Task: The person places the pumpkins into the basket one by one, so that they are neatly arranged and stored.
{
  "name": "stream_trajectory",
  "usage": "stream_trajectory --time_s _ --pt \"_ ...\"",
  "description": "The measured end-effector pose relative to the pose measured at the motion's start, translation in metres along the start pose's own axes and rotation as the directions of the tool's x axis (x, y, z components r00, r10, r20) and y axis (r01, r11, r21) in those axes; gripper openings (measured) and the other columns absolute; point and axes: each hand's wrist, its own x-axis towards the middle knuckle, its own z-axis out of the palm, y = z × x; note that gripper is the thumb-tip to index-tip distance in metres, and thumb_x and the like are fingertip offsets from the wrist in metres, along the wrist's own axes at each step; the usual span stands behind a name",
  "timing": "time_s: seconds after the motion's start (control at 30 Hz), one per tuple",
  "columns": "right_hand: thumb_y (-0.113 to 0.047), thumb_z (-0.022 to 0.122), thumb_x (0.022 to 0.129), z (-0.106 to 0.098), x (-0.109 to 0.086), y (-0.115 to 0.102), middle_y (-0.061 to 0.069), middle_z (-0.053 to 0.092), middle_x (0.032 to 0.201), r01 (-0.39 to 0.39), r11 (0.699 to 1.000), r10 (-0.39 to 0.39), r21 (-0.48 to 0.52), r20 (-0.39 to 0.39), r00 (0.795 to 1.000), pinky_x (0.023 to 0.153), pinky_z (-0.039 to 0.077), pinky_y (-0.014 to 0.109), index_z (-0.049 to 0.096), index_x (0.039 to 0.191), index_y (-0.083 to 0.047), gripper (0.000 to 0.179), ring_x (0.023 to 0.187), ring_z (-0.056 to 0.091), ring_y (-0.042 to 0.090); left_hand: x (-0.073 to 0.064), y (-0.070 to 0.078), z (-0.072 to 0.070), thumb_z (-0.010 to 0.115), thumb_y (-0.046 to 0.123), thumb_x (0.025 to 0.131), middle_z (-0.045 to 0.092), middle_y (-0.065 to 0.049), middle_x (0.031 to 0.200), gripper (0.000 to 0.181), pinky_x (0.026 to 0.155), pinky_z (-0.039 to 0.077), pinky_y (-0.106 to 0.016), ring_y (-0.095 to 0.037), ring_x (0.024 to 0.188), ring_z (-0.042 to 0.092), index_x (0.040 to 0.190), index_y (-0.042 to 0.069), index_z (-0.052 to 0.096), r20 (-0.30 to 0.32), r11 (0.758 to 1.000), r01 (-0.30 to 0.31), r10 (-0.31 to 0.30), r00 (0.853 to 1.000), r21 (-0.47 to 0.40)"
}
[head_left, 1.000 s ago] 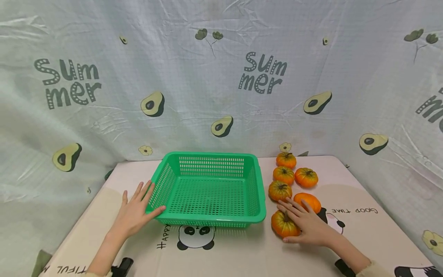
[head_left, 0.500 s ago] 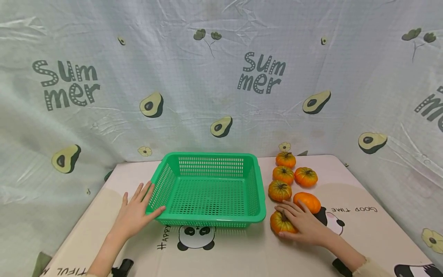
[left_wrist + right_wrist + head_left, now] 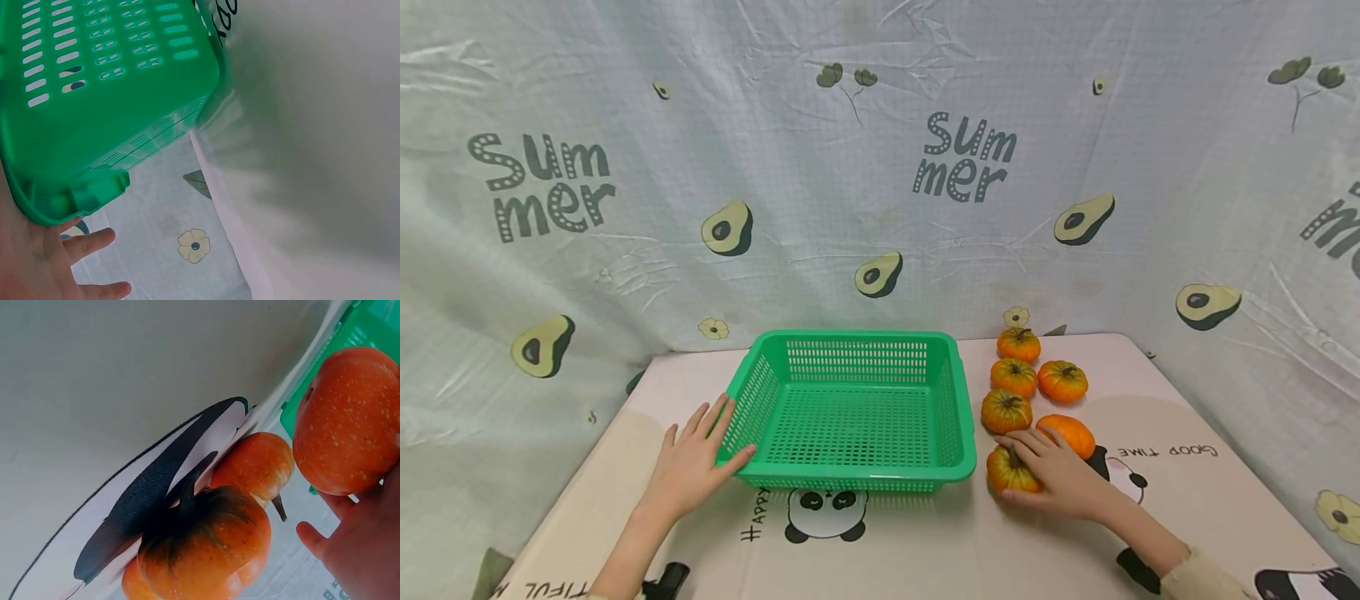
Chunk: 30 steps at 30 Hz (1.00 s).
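Note:
A green plastic basket (image 3: 865,425) sits on the table at centre. My left hand (image 3: 688,467) rests on its left side, fingers spread and straight, thumb on the near corner of the rim; the left wrist view shows the palm against the rim (image 3: 81,206). With curled fingers, my right hand (image 3: 1063,479) holds the nearest small orange pumpkin (image 3: 1009,471), right of the basket. The right wrist view shows that pumpkin's speckled side (image 3: 347,425) between thumb and fingers; some fingers are hidden there. Just beyond my right fingers lie a greenish-orange pumpkin (image 3: 1006,412) and a smoother orange pumpkin (image 3: 1070,435).
Farther back on the right stand more small pumpkins: one near the wall (image 3: 1018,344), one in front of it (image 3: 1015,377), one to the right (image 3: 1063,382). A printed cloth (image 3: 820,233) hangs behind the table (image 3: 880,558). The basket holds nothing.
My right hand has closed in around the near pumpkin, its fingers now curled over it. Hand and pumpkin shifted slightly away from me. The left hand and basket stay put.

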Motion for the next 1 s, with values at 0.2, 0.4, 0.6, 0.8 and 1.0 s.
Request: stream_trajectory --time_s 0.2,0.4,0.6,0.8,1.0 --pt "-0.052 0.062 0.075 -0.003 0.006 -0.001 -0.001 0.053 0.119 0.022 1.0 -0.021 0.008 -0.04 0.999 0.095 0.032 0.054 0.051 0.123 -0.015 0.062 0.111 0.048 0.02 -0.001 -0.001 0.001 0.051 0.051 0.083 0.031 -0.02 0.142 0.077 0.092 0.022 -0.068 -0.041 0.128 0.029 0.138 0.001 0.031 0.017 1.0 0.006 -0.005 1.0 -0.009" --pt "-0.045 0.066 0.073 -0.009 0.017 -0.002 -0.001 0.055 0.116 0.063 0.998 -0.064 -0.011 -0.125 0.99 0.095 0.031 0.048 0.053 0.121 -0.014 0.058 0.109 0.048 0.019 -0.002 -0.001 0.001 0.05 0.051 0.083 0.03 -0.02 0.143 0.077 0.092 0.023 -0.068 -0.041 0.128 0.029 0.139 0.001 0.03 0.022 1.0 0.008 -0.008 1.0 -0.008" --pt "-0.035 0.069 0.07 -0.018 0.028 0.001 0.003 0.056 0.114 0.108 0.994 -0.106 -0.005 -0.204 0.973 0.092 0.031 0.047 0.055 0.117 -0.01 0.054 0.106 0.048 0.021 -0.001 -0.002 0.001 0.048 0.052 0.084 0.029 -0.019 0.143 0.077 0.092 0.024 -0.068 -0.041 0.128 0.03 0.139 0.002 0.029 0.026 1.0 0.011 -0.011 1.0 -0.005" --pt "-0.031 0.069 0.072 -0.029 0.041 0.004 0.005 0.054 0.116 0.114 0.993 -0.108 0.008 -0.246 0.963 0.09 0.034 0.042 0.054 0.118 -0.008 0.054 0.106 0.047 0.021 -0.001 -0.001 0.002 0.05 0.05 0.084 0.028 -0.019 0.144 0.076 0.092 0.024 -0.068 -0.04 0.128 0.03 0.139 0.002 0.029 0.027 1.0 0.009 -0.009 1.0 -0.012" --pt "-0.029 0.067 0.073 -0.039 0.058 0.003 0.008 0.051 0.12 0.096 0.994 -0.08 0.052 -0.253 0.964 0.091 0.04 0.045 0.049 0.124 -0.006 0.059 0.111 0.046 0.024 -0.001 0.0 0.002 0.052 0.049 0.083 0.03 -0.02 0.143 0.076 0.091 0.024 -0.068 -0.041 0.127 0.031 0.138 0.001 0.03 0.003 1.0 0.007 -0.007 1.0 -0.019"
